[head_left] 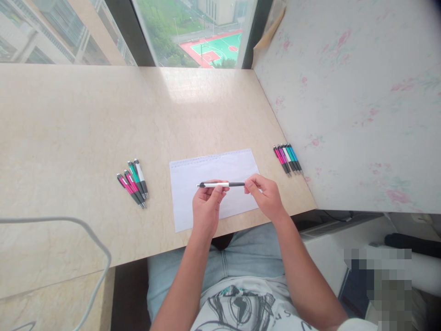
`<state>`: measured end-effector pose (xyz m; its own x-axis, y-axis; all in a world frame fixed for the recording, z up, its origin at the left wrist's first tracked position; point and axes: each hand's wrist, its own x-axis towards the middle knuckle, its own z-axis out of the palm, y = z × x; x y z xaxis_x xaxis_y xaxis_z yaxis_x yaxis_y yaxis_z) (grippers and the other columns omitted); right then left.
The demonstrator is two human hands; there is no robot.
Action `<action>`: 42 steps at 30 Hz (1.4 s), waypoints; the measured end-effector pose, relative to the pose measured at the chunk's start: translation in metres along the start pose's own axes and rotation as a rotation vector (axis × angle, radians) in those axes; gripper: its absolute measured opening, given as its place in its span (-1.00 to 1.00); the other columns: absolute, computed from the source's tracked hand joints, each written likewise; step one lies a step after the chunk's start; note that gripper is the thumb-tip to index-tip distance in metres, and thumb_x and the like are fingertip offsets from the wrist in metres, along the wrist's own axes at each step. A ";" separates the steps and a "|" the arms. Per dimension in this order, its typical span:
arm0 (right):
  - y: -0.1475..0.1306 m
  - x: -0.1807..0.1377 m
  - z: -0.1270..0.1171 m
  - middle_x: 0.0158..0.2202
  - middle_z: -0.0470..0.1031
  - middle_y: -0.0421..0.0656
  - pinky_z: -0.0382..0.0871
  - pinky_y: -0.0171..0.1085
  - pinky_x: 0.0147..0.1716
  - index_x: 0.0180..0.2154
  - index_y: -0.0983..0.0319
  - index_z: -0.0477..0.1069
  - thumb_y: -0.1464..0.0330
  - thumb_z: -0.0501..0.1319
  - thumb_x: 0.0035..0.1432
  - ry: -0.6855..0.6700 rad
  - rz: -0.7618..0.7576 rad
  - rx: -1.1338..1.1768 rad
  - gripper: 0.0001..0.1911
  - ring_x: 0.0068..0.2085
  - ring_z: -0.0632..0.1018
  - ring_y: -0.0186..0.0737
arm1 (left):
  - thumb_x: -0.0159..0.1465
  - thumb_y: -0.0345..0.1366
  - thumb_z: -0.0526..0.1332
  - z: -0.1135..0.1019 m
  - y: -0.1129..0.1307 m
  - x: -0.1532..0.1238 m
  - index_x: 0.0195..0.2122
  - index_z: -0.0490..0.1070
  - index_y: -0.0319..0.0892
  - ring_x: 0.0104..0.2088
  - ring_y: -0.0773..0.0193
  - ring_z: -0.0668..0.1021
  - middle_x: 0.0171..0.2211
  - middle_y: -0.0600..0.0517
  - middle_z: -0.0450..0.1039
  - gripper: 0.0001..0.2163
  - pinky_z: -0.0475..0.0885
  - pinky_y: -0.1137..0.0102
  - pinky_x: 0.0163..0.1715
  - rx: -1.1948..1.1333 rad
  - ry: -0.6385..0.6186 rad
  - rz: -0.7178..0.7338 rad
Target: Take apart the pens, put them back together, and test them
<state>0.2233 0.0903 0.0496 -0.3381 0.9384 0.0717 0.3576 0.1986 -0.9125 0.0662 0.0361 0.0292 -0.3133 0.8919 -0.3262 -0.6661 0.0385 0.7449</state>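
A pen with a white barrel and black grip [220, 185] is held level above a white sheet of paper [193, 177] on the beige table [86, 119]. My left hand [206, 209] pinches the pen's white part between thumb and fingers. My right hand [266, 196] pinches its black end. Both hands are closed on the pen, just over the near half of the sheet.
Several coloured pens [135, 182] lie in a loose bunch left of the paper. Another tidy row of several pens [288, 158] lies at the table's right edge beside a floral-patterned wall [361, 101]. A grey cable [69, 225] curves over the near left. A window runs behind the table.
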 end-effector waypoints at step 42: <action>-0.002 -0.004 0.015 -0.64 0.17 -0.30 0.09 -0.30 -0.53 -0.59 0.20 0.19 0.19 0.03 0.35 0.053 0.064 -0.021 -0.54 -0.57 0.24 -0.36 | 0.17 -0.30 0.37 -0.008 -0.003 0.000 -0.23 0.52 -0.15 -0.28 0.35 0.57 -0.23 -0.01 0.58 -0.85 0.44 0.42 -0.19 0.064 -0.054 0.069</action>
<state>0.2109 0.0824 0.0448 -0.2677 0.9629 0.0351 0.3956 0.1430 -0.9072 0.0626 0.0327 0.0226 -0.3187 0.9165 -0.2418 -0.5991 0.0029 0.8007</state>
